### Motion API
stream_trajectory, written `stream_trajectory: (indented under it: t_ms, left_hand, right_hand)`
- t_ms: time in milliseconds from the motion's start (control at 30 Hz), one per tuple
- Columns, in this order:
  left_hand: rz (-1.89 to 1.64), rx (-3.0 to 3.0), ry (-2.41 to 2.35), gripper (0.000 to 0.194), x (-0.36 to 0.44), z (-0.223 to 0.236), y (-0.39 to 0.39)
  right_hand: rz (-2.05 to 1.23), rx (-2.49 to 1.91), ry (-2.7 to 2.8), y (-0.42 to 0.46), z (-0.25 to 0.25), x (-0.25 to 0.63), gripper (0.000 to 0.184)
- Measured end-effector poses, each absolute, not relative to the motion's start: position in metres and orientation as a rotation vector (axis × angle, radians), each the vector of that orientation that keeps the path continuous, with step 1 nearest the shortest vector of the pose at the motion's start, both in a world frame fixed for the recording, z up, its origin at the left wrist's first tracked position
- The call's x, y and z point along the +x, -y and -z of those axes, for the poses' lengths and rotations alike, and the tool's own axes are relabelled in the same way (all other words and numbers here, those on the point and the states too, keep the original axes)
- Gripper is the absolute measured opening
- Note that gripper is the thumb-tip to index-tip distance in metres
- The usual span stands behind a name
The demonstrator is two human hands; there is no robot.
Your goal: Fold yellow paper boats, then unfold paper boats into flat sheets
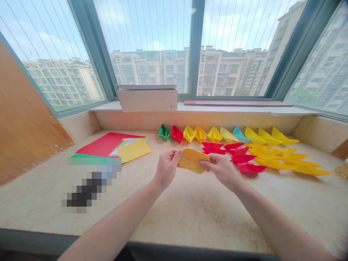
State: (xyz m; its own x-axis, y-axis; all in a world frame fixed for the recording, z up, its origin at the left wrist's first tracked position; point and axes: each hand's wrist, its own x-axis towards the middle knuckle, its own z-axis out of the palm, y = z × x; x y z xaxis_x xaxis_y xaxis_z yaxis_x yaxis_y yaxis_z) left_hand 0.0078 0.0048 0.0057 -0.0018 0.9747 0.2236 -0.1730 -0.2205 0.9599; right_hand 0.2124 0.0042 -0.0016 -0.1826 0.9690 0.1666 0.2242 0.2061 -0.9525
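Yellow paper [192, 160], folded into a band, pinched between both hands just above the sill [190, 214], apparently to keep its layers together. Left hand [165, 168] grasping its left end, fingers closed; right hand [221, 170] grasping its right end, thumb across its face. Paper boats [214, 135] lined up beyond, seemingly sorted by colour; flattened boats [272, 159] to the right, loose sheets [108, 148] to the left.

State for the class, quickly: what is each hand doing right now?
Left hand: closed, pinching the folded yellow paper at its left end.
Right hand: closed, pinching the same paper at its right end.
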Motion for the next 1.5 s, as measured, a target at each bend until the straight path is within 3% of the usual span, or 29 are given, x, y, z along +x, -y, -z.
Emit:
stream_trajectory:
  t_ms: [367,600,833,1167,1367,1500]
  left_hand:
    - [-1.31,1.611,-1.044,0.047,-0.01,0.007,-0.03]
    - [-1.112,2.122,-1.161,0.038,-0.025,0.01,-0.036]
    - [-0.748,2.712,-1.211,0.016,-0.048,-0.006,0.005]
    - [-0.291,3.051,-1.226,0.022,-0.064,0.007,0.071]
    - [-0.28,3.069,-1.175,0.011,-0.056,0.005,0.076]
    - [-0.333,3.003,-1.054,0.025,-0.048,0.004,0.084]
  right_hand:
    - [-0.971,-1.121,1.616,-0.021,0.016,0.222,0.028]
    - [-0.269,-1.226,1.961,-0.02,0.027,0.227,0.026]
    - [0.044,-0.986,2.331,0.001,0.011,0.222,0.021]
    - [0.104,-0.799,2.667,0.06,0.033,0.205,0.017]
    - [0.102,-0.847,2.669,0.073,0.03,0.207,0.015]
    - [0.096,-0.848,2.681,0.075,0.025,0.206,0.016]
